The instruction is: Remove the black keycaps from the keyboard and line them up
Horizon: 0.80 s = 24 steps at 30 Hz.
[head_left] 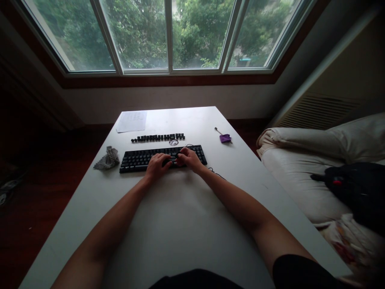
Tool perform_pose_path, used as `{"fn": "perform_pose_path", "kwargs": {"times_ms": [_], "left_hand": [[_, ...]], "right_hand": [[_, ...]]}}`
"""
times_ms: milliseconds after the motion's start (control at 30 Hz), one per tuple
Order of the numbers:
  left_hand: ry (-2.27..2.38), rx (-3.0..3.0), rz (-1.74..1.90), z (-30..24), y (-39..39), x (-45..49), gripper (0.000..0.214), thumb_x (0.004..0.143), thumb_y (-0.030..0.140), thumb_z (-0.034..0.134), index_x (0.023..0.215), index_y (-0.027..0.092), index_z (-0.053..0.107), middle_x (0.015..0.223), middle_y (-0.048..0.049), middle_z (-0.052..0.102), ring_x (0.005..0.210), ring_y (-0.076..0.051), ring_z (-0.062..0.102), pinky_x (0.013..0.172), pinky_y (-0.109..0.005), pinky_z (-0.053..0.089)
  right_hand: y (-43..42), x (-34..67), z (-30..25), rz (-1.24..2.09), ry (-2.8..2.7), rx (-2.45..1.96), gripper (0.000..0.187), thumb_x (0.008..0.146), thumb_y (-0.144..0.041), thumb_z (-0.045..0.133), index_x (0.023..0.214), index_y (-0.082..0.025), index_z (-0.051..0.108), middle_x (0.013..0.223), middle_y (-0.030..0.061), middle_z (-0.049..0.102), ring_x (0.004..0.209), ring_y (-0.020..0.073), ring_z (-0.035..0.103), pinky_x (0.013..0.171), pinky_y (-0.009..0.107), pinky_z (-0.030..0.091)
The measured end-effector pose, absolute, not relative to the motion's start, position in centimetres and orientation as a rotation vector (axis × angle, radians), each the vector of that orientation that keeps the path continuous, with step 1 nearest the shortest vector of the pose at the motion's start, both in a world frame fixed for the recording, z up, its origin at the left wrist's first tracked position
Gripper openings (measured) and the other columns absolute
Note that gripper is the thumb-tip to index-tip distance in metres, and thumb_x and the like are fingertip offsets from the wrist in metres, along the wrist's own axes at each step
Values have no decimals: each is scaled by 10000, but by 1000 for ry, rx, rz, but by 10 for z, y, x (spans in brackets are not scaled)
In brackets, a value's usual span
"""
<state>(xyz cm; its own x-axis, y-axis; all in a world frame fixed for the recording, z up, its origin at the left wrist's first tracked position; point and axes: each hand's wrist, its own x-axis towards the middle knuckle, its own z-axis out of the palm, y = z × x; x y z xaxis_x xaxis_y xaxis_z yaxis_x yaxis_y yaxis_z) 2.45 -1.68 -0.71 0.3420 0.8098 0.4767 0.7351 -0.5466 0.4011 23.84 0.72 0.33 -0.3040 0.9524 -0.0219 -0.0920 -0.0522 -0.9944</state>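
Observation:
A black keyboard (135, 159) lies on the white table, a little tilted relative to the far edge. My left hand (158, 165) rests over its middle front edge, fingers stretched across the keys and thumb pointing right. Right beside it, my right hand (189, 158) is over the keys with its fingers drawn together in a pinch. Something small and dark shows at those fingertips, too small to make out. Behind the keyboard stands a row of loose black keycaps (158, 137). A small round, clear-looking item (173, 142) sits between the row and the keyboard.
A crumpled grey cloth (108, 159) lies left of the keyboard. At the back left is a printed paper sheet (131, 121). A small brush (218, 131) and a purple cloth (225, 138) lie to the right. A light sofa (288, 172) stands beyond the table's right edge.

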Motion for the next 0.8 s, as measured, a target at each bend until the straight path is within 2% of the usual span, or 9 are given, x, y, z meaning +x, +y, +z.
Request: {"fn": "perform_pose_path", "kwargs": {"times_ms": [433,567,800], "left_hand": [[1449,2525,1006,-8,-17,21,202,968,343,578,1067,252,728,1089,-61,721,1074,-255,613,991,-442,478],[1438,2537,994,-7,-18,21,167,948,337,608,1019,253,734,1089,-55,719,1075,-257,611,995,-449,479],[1434,2523,966,-4,-20,25,185,911,324,647,1069,257,717,1120,-55,711,1095,-266,609,1008,-456,473]], "right_hand": [[16,254,16,1363,-1287,-1090,151,793,-282,586,878,-224,476,646,-14,681,518,159,654,465,246,525],[17,255,16,1329,-1308,-1062,170,758,-253,540,883,-243,424,678,-37,669,541,151,653,488,246,527],[14,251,12,1274,-1498,-1122,204,759,-246,477,953,-256,414,637,-67,603,487,152,591,454,241,444]]}}
